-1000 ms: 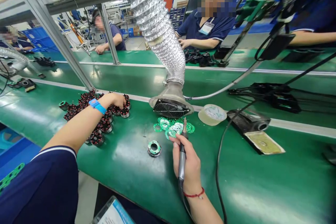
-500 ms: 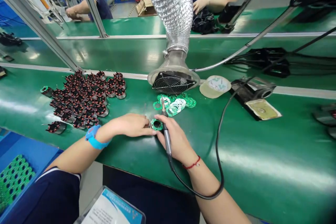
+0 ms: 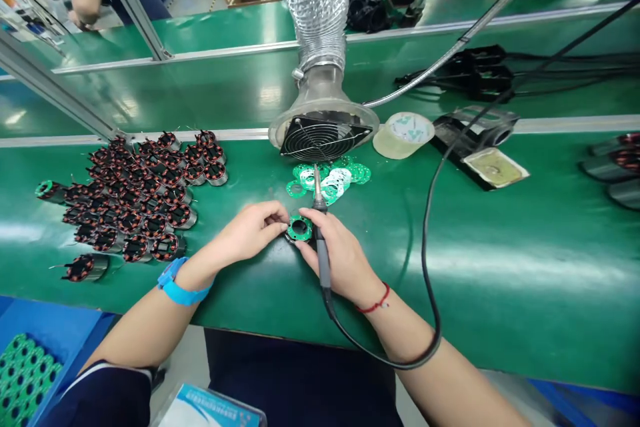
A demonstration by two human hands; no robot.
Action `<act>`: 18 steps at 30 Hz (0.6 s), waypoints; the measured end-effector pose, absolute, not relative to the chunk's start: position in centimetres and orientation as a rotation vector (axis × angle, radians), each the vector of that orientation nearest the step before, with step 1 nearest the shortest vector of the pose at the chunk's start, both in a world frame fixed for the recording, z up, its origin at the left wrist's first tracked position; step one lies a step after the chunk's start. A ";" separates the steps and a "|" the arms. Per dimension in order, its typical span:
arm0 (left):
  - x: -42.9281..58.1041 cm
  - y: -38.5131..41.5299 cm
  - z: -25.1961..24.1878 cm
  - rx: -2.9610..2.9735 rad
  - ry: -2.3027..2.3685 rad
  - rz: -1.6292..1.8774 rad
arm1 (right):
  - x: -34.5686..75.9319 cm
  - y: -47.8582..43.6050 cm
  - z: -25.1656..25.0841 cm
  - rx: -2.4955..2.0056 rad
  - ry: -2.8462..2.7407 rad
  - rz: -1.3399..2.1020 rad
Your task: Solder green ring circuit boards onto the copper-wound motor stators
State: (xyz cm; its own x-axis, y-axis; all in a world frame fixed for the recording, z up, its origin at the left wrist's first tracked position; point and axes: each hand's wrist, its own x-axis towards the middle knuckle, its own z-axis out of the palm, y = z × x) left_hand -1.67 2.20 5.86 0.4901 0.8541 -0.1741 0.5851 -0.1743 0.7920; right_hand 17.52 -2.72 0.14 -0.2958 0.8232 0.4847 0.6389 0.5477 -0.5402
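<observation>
left hand [image 3: 249, 235] grip pinches small round copper-wound stator with green ring board [image 3: 300, 228] | right hand [image 3: 340, 257] grip clenched on slim black soldering iron [image 3: 317, 192] (tip beyond fingers), just right of stator

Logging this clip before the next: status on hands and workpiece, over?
Left hand pinching stator on green table. Right hand gripping soldering iron, tip pointing away from part. Green ring boards just beyond, apart.
</observation>
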 end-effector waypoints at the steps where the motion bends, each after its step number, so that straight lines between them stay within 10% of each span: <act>1: -1.6 2.3 5.6 1.783 1.193 0.427 | 17.4 -2.7 0.2 -1.166 -2.043 0.304; 18: -0.9 2.7 4.1 1.334 1.179 0.489 | 16.7 -3.3 1.6 -1.140 -2.044 0.197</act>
State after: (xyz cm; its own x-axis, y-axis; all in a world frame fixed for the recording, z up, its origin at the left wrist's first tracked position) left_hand -0.89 2.69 4.12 0.3922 0.8418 -0.3710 0.3314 0.2469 0.9106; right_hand 16.72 -3.33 1.60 -0.3007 0.7788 0.5505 0.6590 0.5870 -0.4704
